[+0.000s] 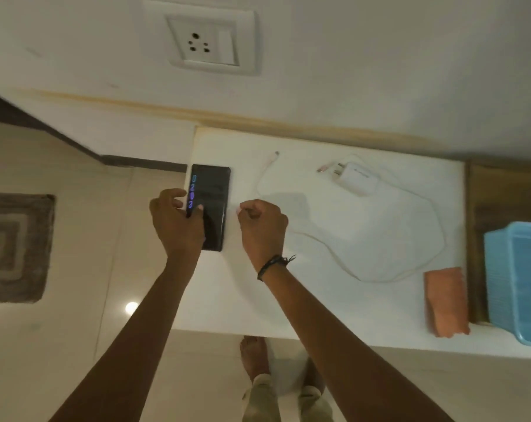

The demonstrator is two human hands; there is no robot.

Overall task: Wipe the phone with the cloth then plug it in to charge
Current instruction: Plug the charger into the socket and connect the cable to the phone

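Phone (210, 205): black smartphone, screen up, a strip of coloured digits lit along its left side. It lay flat at the left margin of the white tabletop (319, 315), long axis running 12 to 6 o'clock.

Left hand (175, 217): gripped the phone at its left edge, thumb on the glass, fingers curled round the side.

Right hand (262, 222): hung just beside the phone at its 3 o'clock, apart from it. Its fingers were clenched into a loose fist, and nothing could be seen inside it.

Cloth (447, 301): orange and folded, untouched at the far right margin of the tabletop, long axis also 12 to 6 o'clock, parallel to the phone. It lay well apart from both hands, at about 4 o'clock from the right hand. The right hand was plainly the nearer, so the reach for it looked to be that hand's job while the left steadied the phone. Wiping appeared not yet begun.

Charger adapter (354, 178): white, on the tabletop at about 2 o'clock from the right hand.

Cable (410, 239): white, looped loosely between adapter and cloth, with one connector end lying free at 12 o'clock from the right hand.

Wall socket (210, 41): at 12 o'clock from the phone, nothing plugged in.

Blue plastic basket (520, 281): just beside the cloth at its 3 o'clock.
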